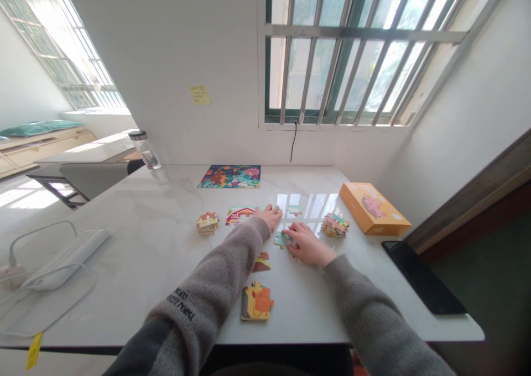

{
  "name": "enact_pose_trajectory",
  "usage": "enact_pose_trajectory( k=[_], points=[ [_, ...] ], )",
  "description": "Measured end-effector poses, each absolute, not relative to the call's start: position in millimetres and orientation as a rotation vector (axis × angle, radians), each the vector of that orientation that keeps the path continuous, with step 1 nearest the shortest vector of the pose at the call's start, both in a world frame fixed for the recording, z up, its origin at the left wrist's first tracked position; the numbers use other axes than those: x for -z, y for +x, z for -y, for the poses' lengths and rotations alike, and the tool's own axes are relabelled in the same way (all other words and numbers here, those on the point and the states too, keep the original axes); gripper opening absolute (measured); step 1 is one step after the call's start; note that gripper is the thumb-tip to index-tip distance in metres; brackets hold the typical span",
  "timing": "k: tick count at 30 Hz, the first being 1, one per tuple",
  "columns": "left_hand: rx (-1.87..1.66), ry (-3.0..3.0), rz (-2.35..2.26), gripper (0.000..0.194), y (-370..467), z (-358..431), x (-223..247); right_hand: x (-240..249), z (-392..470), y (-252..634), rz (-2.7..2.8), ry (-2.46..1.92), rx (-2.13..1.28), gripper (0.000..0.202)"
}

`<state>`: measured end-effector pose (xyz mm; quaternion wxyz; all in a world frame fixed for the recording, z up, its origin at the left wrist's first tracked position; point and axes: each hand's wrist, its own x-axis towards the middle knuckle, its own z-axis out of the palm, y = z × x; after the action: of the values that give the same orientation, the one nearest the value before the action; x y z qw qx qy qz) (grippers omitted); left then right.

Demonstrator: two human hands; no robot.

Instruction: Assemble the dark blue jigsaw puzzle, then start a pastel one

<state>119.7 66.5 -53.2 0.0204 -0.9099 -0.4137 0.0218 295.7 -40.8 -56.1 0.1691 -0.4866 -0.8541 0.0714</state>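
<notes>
My left hand (270,217) lies with fingers spread over the right end of a joined strip of jigsaw pieces (240,215) showing a red barn. Just nearer to me, my right hand (307,244) pinches a pale green puzzle piece (281,239) at its right side, low over the tabletop. Beyond the hands lies a loose light-coloured piece (295,209). Under my left forearm a brown and yellow piece (262,262) is partly covered. Closer still sits a small stack of pieces with a yellow and orange top (257,301).
Piles of puzzle pieces stand left (208,223) and right (336,225). An orange box (373,209) and a black phone-like slab (423,276) lie at right. A colourful picture sheet (229,176), a glass bottle (146,150) and a power strip (66,259) with cables share the white table (157,243).
</notes>
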Motion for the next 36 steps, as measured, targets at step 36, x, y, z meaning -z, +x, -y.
enact_pose_trajectory(
  k=[36],
  points=[
    [0.347, -2.856, 1.258, 0.046, 66, -61, 83, 41, 21, 281, 2.644, -1.478, 0.129, 0.03]
  ],
)
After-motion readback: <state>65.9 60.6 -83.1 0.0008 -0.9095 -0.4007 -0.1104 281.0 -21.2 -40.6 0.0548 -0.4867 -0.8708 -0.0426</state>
